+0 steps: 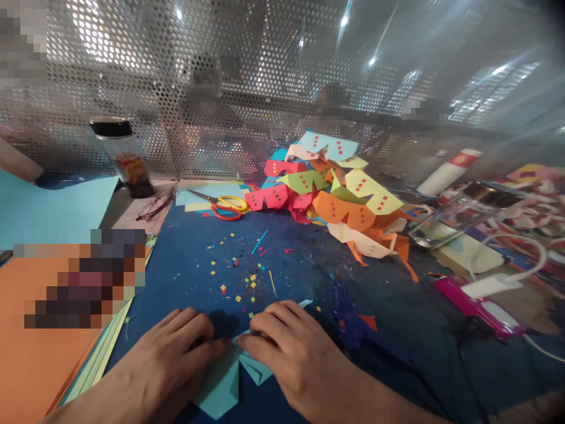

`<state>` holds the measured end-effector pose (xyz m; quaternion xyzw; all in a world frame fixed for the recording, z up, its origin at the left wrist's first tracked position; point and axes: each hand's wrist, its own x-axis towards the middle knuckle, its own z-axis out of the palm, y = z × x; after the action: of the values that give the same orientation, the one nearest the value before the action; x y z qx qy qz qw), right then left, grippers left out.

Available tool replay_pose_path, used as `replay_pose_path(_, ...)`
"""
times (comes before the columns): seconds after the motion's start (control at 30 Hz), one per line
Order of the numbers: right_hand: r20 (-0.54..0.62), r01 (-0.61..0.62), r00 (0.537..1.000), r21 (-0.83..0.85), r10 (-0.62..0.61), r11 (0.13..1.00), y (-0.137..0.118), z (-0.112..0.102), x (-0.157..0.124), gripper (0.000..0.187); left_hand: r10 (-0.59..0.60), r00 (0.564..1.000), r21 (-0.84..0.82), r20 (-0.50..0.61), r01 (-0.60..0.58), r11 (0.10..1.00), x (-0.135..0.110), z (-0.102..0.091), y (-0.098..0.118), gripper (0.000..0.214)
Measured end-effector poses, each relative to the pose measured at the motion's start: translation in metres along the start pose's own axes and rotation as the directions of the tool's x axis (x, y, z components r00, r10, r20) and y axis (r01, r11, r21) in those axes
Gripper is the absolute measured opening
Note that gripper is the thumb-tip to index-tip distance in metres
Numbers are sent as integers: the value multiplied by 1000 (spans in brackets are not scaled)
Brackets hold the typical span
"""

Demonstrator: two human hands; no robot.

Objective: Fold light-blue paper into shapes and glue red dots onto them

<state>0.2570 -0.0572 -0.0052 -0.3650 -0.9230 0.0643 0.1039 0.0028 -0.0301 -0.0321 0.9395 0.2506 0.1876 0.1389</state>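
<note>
A light blue sheet of folded paper (223, 386) lies on the dark blue tabletop, right in front of me. My left hand (183, 347) is closed with its fingers curled and its thumb pressed on the paper's upper edge. From the other side my right hand (286, 347) pinches the same edge, thumb and index finger near the centre. Part of the paper is covered by both hands. Just beyond them are scattered tiny yellow, red and blue paper squares (251, 281) and a thin blue paper strip (259, 241).
Folded paper pieces (344, 203) with small squares are heaped at the back. Scissors (227, 207) lie left of them. Coloured sheets (39, 300) and a dark-lidded jar (132, 168) stand left. Right are a blue glue gun (353, 318), a glass bottle (459, 215) and a magenta power strip (481, 306).
</note>
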Motion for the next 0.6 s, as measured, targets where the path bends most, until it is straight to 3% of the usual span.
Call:
replay_pose_path(0.23,-22,21,1000,-60,-22,998,-1,3,0,19,22,1000,72,13,-23,997,0,3,-1,41)
replay_pose_path(0.6,-39,-14,999,-5,14,1000,2,3,-2,24,22,1000,34,19,-23,999,0,-5,1,31)
